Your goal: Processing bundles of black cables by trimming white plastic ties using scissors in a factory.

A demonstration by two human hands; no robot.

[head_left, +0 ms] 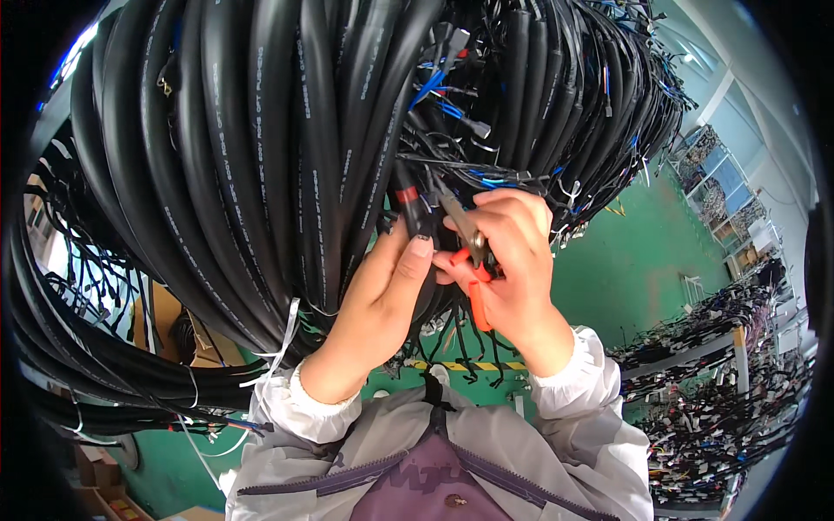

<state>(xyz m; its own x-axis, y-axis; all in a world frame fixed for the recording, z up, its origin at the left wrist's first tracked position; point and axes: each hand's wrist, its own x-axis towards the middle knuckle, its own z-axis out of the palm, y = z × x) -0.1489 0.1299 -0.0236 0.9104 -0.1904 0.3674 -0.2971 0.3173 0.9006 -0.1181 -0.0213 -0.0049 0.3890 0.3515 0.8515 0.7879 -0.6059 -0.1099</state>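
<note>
My left hand is closed around a black cable end that has a red band near its top. The left thumb lies along the front of this cable. In my right hand is a pair of pliers with orange-red handles, its metal jaws pointing up and left beside the cable end. Whether the jaws touch a wire is too small to tell. Thin black wires run just above the jaws, and blue wires with pale connectors stick out farther up.
Thick black cables hang in a large bundle at the left, with more bundles at the upper right. A white cable tie hangs by my left wrist. Racks of wire harnesses stand at the right, over a green floor. Cardboard boxes sit at the left.
</note>
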